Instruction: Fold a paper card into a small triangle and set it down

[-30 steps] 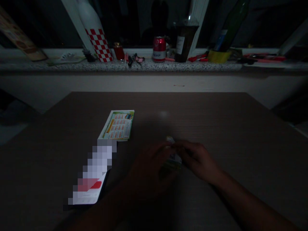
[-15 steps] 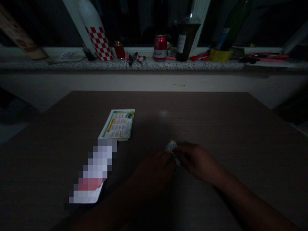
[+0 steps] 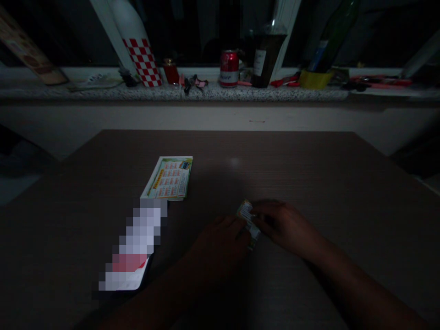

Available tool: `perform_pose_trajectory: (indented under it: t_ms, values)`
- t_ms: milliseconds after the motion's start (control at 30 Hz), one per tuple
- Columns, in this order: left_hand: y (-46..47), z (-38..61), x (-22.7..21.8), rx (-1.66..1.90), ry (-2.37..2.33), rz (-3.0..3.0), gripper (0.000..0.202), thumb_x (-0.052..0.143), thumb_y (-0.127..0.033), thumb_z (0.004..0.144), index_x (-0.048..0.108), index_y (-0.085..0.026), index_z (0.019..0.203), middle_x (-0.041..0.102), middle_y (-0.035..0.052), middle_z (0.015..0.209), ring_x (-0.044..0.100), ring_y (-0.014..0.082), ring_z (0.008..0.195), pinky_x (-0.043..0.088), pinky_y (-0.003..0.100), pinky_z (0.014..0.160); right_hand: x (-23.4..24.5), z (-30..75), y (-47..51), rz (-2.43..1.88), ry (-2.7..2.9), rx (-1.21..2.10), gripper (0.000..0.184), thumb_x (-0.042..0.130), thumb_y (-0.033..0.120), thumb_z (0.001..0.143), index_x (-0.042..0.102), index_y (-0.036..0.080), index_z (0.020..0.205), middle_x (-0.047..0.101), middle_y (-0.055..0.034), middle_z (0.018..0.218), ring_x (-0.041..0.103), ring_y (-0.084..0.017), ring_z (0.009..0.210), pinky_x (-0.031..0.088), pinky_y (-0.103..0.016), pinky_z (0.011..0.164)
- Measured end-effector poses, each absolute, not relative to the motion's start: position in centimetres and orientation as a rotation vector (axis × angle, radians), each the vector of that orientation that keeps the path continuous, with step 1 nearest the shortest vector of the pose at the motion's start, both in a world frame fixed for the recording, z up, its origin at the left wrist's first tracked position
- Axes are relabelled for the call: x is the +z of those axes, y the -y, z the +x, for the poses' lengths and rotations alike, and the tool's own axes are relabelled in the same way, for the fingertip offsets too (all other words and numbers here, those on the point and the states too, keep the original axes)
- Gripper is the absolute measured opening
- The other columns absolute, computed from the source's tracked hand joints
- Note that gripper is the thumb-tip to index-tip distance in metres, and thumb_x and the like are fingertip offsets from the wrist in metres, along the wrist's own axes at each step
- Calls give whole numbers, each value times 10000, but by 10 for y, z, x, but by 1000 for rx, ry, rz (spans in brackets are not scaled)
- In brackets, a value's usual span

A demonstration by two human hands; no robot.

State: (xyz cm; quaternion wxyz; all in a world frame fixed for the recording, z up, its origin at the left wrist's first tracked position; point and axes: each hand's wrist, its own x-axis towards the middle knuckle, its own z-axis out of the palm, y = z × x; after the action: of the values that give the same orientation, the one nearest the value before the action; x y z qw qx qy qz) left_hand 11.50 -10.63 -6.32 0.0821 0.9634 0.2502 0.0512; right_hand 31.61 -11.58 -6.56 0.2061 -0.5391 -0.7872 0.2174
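The scene is very dim. My left hand (image 3: 222,240) and my right hand (image 3: 283,225) meet over the dark table (image 3: 309,169), near its front middle. Both pinch a small folded printed paper (image 3: 248,219) that lies low on the tabletop between them. My left fingers hold its near left side; my right fingers curl over its right edge. Only a pale corner with some green print shows between the fingers.
A printed calendar card (image 3: 170,178) lies flat to the left, with a pale blurred-out sheet (image 3: 132,256) in front of it. On the stone windowsill (image 3: 103,94) behind stand a red can (image 3: 228,68), dark bottles (image 3: 264,55), a checkered bottle (image 3: 139,50) and small clutter.
Both hands have drawn closer together and lower on the table. The small paper has gone from a larger loose shape to a tighter, smaller fold between the fingers.
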Motion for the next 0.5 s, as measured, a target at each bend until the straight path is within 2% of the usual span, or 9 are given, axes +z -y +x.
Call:
perform_pose_trajectory:
  t_ms: [300, 500]
  values:
    - [107, 115, -61, 167, -729, 2885, 202, 523, -167, 900, 589, -141, 1089, 628, 94, 1115, 585, 254, 1035, 513, 425, 894, -67, 318, 115, -1485, 2224, 535, 130, 581, 155, 867, 671, 190, 954, 643, -62, 917, 626, -181, 832, 495, -311, 750]
    - [107, 114, -61, 173, -723, 2884, 183, 519, -152, 896, 595, -146, 1063, 626, 79, 1101, 588, 249, 1014, 518, 421, 883, -72, 320, 114, -1470, 2207, 467, 212, 615, 183, 852, 666, 197, 1058, 658, -87, 1038, 613, -227, 984, 492, -394, 897]
